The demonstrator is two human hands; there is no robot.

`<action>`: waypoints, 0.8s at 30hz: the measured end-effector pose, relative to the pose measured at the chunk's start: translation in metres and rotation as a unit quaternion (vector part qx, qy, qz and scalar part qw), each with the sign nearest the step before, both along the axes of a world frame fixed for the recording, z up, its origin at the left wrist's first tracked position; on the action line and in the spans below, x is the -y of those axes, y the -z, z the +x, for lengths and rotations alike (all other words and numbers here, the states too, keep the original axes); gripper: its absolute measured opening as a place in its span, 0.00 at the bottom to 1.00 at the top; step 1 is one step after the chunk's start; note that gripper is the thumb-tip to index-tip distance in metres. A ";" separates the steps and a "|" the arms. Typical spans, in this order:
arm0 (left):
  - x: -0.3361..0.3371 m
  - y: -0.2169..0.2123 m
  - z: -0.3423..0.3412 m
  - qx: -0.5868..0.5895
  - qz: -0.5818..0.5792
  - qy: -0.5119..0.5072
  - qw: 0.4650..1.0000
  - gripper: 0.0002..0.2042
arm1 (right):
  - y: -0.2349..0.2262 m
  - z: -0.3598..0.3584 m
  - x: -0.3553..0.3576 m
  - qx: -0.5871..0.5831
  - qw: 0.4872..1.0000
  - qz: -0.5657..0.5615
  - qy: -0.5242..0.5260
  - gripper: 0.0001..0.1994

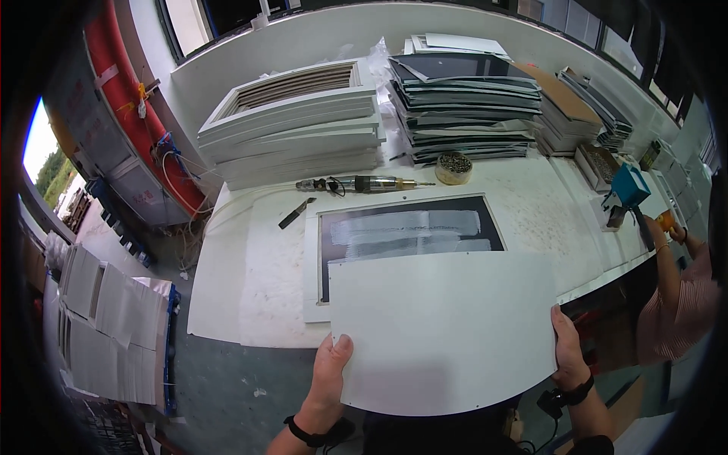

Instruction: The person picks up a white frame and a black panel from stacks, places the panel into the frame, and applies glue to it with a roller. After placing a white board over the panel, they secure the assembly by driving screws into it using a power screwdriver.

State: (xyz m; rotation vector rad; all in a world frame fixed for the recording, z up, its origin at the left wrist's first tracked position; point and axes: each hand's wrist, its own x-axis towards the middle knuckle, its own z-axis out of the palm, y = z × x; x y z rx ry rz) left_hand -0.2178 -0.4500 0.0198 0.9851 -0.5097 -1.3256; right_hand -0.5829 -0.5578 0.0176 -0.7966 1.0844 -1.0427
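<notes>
Left hand (330,371): partly closed on the panel's left edge, thumb on the upper face; fingers hidden beneath. Right hand (569,353): similar grip on the right edge, thumb at the rim, how tight could not be told. The white panel (444,330) was in front of the body, overhanging the tabletop's (220,311) near edge. Its long axis ran left to right, its far long edge pointing at the frame (312,265) and covering the near part of it in view; contact could not be told.

Judgement: good handling called for an even grip on both short edges, the panel level, its far edge squared to the frame, and fingers clear of the pale smears on the dark sheet (379,233) inside.

Beyond: knife (296,214) off the frame's far-left corner, then power driver (371,184), tub of screws (453,165), and white (299,144) and dark (466,102) stacks behind.
</notes>
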 end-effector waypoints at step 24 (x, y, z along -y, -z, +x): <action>0.029 0.026 0.090 0.663 -0.043 -0.191 0.723 0.14 | -0.040 0.067 0.171 -0.208 0.957 -0.175 -0.098 0.29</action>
